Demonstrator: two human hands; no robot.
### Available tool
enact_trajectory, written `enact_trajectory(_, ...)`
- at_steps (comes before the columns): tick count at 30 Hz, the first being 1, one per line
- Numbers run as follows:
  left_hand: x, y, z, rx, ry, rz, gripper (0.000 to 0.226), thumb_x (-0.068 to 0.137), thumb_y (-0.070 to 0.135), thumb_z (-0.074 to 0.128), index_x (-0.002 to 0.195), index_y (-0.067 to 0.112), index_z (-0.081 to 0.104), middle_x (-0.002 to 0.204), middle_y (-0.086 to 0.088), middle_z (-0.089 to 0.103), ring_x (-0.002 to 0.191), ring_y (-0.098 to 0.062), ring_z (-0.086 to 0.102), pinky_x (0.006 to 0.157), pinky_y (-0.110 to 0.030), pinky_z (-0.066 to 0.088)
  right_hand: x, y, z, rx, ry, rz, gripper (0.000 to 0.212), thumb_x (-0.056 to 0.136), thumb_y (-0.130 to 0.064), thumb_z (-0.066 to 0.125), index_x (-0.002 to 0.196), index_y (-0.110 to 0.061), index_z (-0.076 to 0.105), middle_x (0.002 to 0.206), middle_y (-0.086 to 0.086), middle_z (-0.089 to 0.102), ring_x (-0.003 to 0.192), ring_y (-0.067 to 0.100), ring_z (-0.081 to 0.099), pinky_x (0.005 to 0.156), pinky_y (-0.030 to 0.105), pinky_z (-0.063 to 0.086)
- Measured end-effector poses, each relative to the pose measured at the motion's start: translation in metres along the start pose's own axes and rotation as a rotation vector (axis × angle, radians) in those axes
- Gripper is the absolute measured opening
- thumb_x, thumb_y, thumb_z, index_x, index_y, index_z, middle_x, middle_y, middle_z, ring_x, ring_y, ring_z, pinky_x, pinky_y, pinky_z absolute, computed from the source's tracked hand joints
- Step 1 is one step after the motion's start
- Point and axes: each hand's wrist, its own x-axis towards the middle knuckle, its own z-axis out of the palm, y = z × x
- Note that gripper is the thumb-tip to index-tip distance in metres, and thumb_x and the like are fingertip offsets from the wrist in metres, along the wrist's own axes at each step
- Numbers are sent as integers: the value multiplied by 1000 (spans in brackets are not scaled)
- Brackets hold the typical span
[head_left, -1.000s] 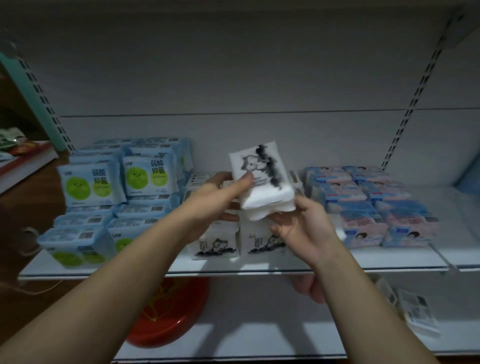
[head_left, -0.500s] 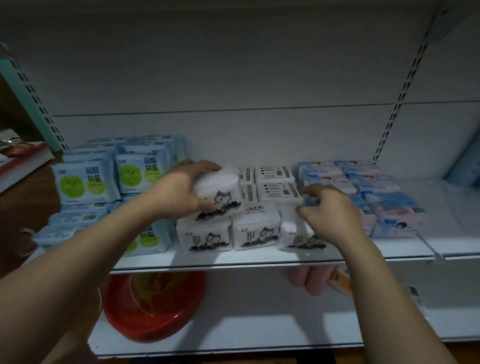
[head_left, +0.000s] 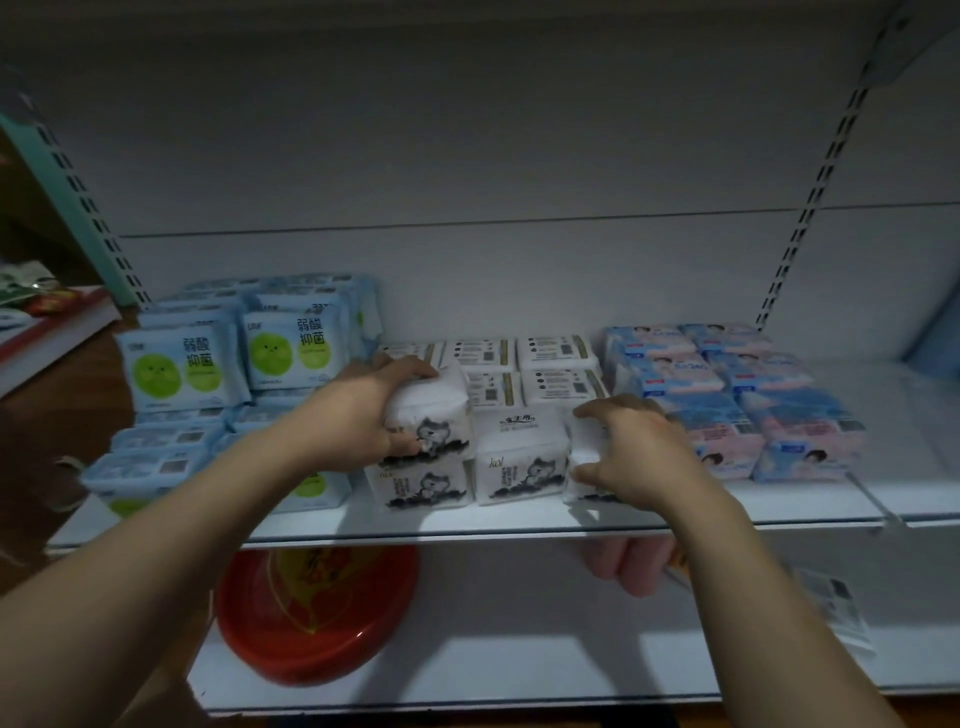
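The cat-print tissue pack (head_left: 436, 415) sits near the front edge of the shelf (head_left: 467, 526), left of its middle. It is stacked on a lower pack (head_left: 422, 484) of the same kind and tilts a little. The left hand (head_left: 358, 418) grips it from its left side, fingers curled over the top and thumb pressed to the printed front.

Just beside that stack stands a middle pack (head_left: 521, 463), and touching it on the right is the end pack (head_left: 583, 448). The right hand (head_left: 641, 453) clasps the end pack, forefinger hooked over the top and thumb against the lower front.

Behind these three, toward the back edge, more white packs (head_left: 558, 364) lie in two rows with their barcode sides up. Green-dot packs (head_left: 182, 366) fill the shelf's left end, some upright and some flat. Pink-and-blue packs (head_left: 753, 410) lie stacked flat to the right, close against the white ones. A red bowl (head_left: 311, 618) rests on the lower shelf (head_left: 493, 670), under the left hand.
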Motion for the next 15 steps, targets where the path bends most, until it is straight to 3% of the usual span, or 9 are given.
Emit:
enact_trajectory(5,0,1,5,-19,42,-6,73,75,38,79,136,42,38,135,-1,43,125,-22,39,102,-41,41,2,-13,2,122,112,-66,66,77,-45,73,136,-31,47,141,-1,47,131,23,39,108,38,34)
enact_trajectory(10,-3,-3,-3,-139,122,19,75,70,33,84,135,37,47,130,3,47,120,-19,43,94,-28,38,5,-21,2,416,198,-106,59,77,-31,76,132,-27,54,137,-3,52,127,16,46,105,30,39)
enact_trajectory(15,10,20,-18,-225,206,120,75,68,34,86,132,37,48,124,6,50,113,-14,47,90,-26,39,7,-30,-2,684,183,-180,82,72,-39,81,142,-38,39,139,-13,48,124,3,46,104,27,39)
